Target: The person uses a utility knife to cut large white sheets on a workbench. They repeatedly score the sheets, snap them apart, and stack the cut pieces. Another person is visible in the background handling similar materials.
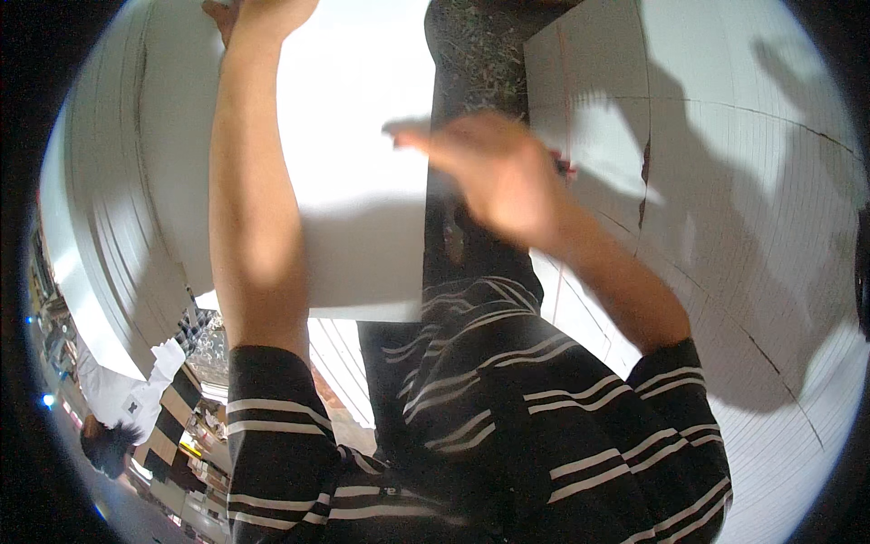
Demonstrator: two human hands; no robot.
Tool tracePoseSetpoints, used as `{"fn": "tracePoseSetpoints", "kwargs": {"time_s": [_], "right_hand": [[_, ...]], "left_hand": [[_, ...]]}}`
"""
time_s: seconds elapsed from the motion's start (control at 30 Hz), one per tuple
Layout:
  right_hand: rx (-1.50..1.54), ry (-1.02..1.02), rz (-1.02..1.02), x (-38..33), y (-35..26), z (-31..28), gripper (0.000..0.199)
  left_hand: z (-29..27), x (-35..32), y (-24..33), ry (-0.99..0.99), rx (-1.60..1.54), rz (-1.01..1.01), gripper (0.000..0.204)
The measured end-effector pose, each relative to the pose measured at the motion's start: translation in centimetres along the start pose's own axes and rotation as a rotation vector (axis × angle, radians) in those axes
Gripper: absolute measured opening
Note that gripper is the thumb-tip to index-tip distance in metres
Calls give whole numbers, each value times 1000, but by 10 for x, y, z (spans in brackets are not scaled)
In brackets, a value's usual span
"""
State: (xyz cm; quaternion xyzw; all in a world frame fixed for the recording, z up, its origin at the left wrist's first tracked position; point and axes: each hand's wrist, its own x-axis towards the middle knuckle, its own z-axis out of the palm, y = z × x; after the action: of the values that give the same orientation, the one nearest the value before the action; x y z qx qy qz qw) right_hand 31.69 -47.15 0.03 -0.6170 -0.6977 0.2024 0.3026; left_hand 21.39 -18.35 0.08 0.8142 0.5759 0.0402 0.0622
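A bright white sheet or board (pixel 362 181) lies in front of me, with its near edge close to my body. My left forearm stretches along its left side. My left hand (pixel 267 14) is at the far left of the sheet, mostly cut off by the top of the picture, so its fingers hardly show. Over the right edge of the sheet is my right hand (pixel 498 172), smeared by motion, its fingers curled in. A dark tip shows by its thumb and a small red and black bit at its other side; the kind of thing held is too blurred to name.
Tall layered white stacks (pixel 145 181) stand to the left. On the right is a large white lined surface (pixel 716 181) with dark cracks and shadows. A dark speckled strip (pixel 480 54) runs beside the sheet. Another person in a white shirt (pixel 118 381) is at lower left.
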Motion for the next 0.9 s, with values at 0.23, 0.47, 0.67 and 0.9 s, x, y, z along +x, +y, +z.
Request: {"fn": "tracePoseSetpoints", "kwargs": {"time_s": [0.23,0.47,0.67,0.9], "right_hand": [[149,-310,-9,-99,-116,18,55],[183,275,44,-64,-46,30,45],[290,466,-7,54,31,28,40],[377,298,57,8,4,46,46]], "left_hand": [[-13,9,-16,53,-32,37,54],[0,13,-36,-33,13,158,56],[32,-33,-70,340,43,413,58],[-10,-74,-27,60,57,109,55]]}}
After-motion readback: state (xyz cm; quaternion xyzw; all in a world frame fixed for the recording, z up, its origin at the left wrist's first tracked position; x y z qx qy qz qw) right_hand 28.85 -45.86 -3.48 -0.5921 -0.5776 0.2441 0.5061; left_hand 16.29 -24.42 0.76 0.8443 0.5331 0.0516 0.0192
